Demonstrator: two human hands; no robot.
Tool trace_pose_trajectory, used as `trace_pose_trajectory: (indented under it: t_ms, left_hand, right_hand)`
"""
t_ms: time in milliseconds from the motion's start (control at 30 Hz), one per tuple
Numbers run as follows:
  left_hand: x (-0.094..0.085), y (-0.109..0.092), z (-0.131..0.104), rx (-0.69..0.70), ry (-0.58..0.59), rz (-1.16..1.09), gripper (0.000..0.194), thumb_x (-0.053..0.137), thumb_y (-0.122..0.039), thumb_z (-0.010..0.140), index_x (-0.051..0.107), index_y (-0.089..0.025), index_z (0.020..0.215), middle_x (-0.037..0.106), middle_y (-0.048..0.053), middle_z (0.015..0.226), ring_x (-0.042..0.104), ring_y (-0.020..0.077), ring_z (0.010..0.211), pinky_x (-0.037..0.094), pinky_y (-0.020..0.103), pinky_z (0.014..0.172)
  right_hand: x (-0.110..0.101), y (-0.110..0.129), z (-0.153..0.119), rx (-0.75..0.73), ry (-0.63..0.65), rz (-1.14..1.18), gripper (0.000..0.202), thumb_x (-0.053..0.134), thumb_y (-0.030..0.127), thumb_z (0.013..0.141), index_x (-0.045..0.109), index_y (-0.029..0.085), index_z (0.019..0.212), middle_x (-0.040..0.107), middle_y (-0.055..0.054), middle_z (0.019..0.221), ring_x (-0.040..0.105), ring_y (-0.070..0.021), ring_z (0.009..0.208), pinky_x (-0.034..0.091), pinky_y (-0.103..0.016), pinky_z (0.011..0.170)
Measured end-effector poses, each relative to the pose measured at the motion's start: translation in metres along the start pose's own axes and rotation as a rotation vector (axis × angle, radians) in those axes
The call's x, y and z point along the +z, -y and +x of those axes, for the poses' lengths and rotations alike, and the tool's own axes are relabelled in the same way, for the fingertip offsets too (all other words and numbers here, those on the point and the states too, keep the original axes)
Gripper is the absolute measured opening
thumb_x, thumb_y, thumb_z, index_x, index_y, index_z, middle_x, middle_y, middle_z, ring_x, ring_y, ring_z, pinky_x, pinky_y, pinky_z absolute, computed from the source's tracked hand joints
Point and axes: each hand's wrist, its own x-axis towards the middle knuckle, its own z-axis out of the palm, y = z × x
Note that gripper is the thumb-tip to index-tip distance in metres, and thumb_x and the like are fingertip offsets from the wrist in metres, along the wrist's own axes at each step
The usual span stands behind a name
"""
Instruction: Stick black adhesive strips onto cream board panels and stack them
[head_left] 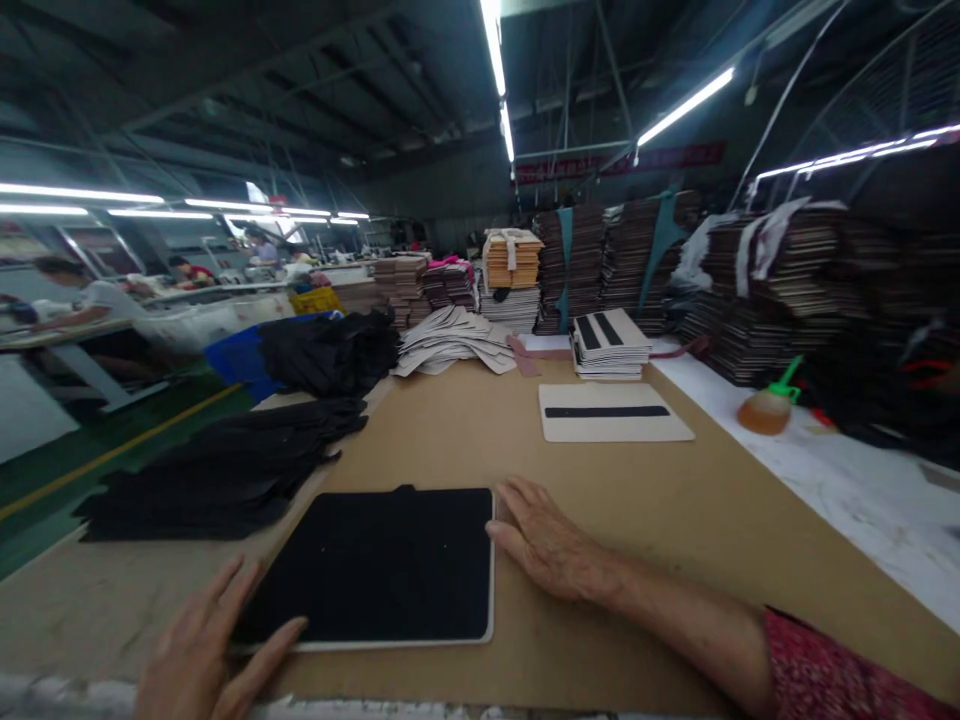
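Observation:
A black fabric panel [382, 570] lies flat over a pale board on the brown tabletop, with a thin light edge of the board showing at its right and front. My left hand [214, 640] rests at the panel's near left corner, fingers spread and the thumb on the black surface. At the right edge, my right hand [536, 535] touches the panel with its thumb and fingers apart. Farther off to the right lies a cream board [615, 428] with one black strip across it. A pile of black fabric pieces [225, 470] lies to the left.
Behind are a stack of cream boards with black strips [609, 345], a fanned pile of pale sheets [454, 340] and tall bundled stacks [585, 265]. A bottle with a green spout [769, 405] stands right. A blue bin [244, 355] and a seated person [90, 300] are left.

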Motion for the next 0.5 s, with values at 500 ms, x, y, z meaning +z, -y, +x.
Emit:
trace_pose_trajectory:
  t_ms: [500]
  left_hand:
    - [0.028,-0.293,0.175,0.486,0.764,-0.402,0.065,0.053,-0.045,0.085,0.041,-0.019,0.143,0.044,0.01,0.151,0.038,0.0245,0.14,0.028,0.039,0.119]
  right_hand:
    - [-0.118,-0.23,-0.043,0.584,-0.337,-0.249,0.062,0.029,0.042,0.096,0.041,0.001,0.141,0.041,-0.023,0.148,0.036,-0.0323,0.139,0.025,-0.045,0.118]
